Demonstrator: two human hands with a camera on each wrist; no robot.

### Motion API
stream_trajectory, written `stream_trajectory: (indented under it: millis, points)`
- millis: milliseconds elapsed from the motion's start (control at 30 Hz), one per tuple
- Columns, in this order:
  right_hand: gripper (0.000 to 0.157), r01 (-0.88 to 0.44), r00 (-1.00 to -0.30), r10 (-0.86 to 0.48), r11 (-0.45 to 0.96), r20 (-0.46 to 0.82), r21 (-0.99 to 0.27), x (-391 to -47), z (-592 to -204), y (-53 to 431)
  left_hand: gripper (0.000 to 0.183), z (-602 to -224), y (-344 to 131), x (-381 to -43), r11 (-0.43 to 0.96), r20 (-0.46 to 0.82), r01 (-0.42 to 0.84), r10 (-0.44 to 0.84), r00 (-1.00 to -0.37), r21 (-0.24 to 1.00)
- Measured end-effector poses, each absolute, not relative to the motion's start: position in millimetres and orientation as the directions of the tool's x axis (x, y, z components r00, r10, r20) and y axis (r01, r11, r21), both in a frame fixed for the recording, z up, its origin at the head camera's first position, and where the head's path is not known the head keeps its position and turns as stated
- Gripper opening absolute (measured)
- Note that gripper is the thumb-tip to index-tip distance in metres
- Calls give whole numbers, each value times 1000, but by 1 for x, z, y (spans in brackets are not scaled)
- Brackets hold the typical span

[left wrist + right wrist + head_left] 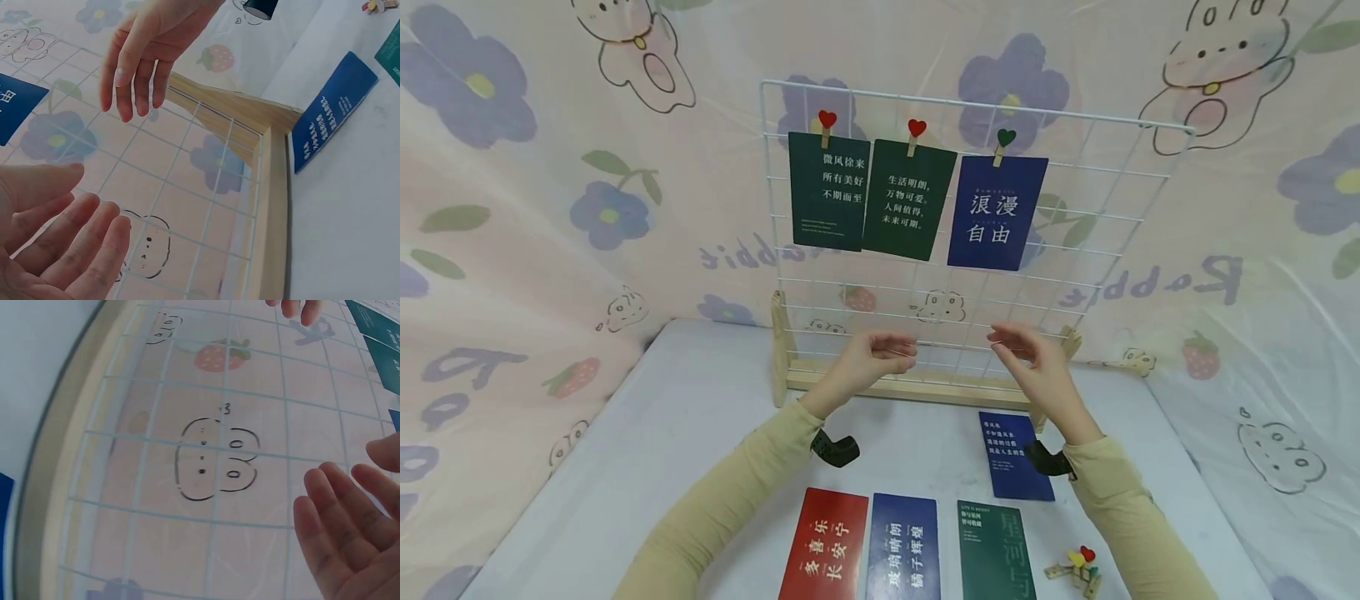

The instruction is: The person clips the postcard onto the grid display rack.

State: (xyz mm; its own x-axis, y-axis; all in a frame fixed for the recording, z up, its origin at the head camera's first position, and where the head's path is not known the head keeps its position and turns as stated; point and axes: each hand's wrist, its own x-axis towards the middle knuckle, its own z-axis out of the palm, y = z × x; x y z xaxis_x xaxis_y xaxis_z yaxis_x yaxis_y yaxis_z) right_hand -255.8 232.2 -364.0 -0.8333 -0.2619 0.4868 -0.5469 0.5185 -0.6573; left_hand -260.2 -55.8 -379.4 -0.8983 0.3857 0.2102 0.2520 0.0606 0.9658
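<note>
Both hands hover before a white wire grid (970, 321) on a wooden stand, with a gap between them. Nothing is held in the left hand (880, 357), its fingers loosely bent and its palm facing the other hand. The right hand (1030, 358) is also free of any object, fingers relaxed, as the left wrist view confirms. Above them, heart-topped clothespins hold a dark green card (829, 221), a second green card (910, 237) and a blue card (997, 250) on the grid. Below the right hand a blue card (1017, 467) lies partly against the stand's foot.
On the white table (647, 467) lie a red card (827, 550), a blue card (904, 512) and a green card (988, 567) near the front. Several small clothespins (1078, 567) sit in a pile by the right forearm. Patterned cloth (700, 200) hangs behind the grid.
</note>
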Motion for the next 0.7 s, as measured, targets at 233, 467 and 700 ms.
stream_trajectory:
  millis: [233,467,700]
  points:
    - [32,-518,-853,-254,510,456,-687,-239,-377,237,38,-390,-62,-250,90,142,193,399,-906,977]
    - [30,-508,-859,-245,514,449,-691,-216,-372,237,37,-408,-62,-247,44,111,141,410,-905,989]
    - [31,-458,-887,-234,542,397,-705,-227,-401,260,35,-415,-62,-246,43,95,123,403,-910,992]
